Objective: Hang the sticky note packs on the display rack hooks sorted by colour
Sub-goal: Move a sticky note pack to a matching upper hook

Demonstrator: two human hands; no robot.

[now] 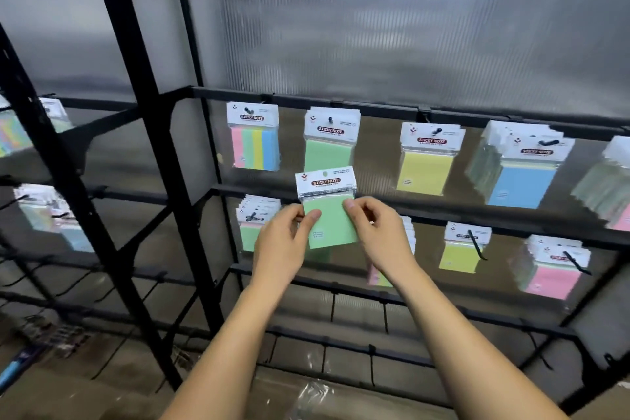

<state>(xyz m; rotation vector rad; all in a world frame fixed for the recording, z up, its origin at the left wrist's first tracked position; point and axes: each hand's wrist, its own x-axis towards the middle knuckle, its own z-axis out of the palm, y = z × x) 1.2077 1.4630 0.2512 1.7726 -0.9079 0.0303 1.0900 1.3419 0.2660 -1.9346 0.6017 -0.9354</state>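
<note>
Green pack (329, 211) is held up at the centre of the view, upright, with its white header card topmost. It is pinched at its two sides: the left hand (284, 242) grips the left edge with the thumb laid on the front, and the right hand (378, 232) grips the right edge in the same way, fingers curled behind.

Directly at 12 o'clock from it, a hooked green pack (328, 140) is seen on the upper rail of the display rack (143, 85), and the header of the held pack overlaps its lower part. At 10 o'clock a multicolour pack (254, 136) is hung; at 2 o'clock a yellow pack (426, 160); further out towards 3 o'clock a thick bundle fronted by a blue pack (521, 174).

On the lower rail, another green bundle (254, 222) is partly hidden behind the left hand at 9 o'clock. A pack at 4 o'clock is mostly covered by the right wrist and its colours cannot be read surely. A second yellow pack (460, 249) and a pink pack (552, 269) are hung further right, each with a black hook (475, 244) passing through the header.

Bare hooks (385, 314) are seen on the rails below, at 6 o'clock. Crumpled clear wrapping (313, 395) lies beneath the forearms.
</note>
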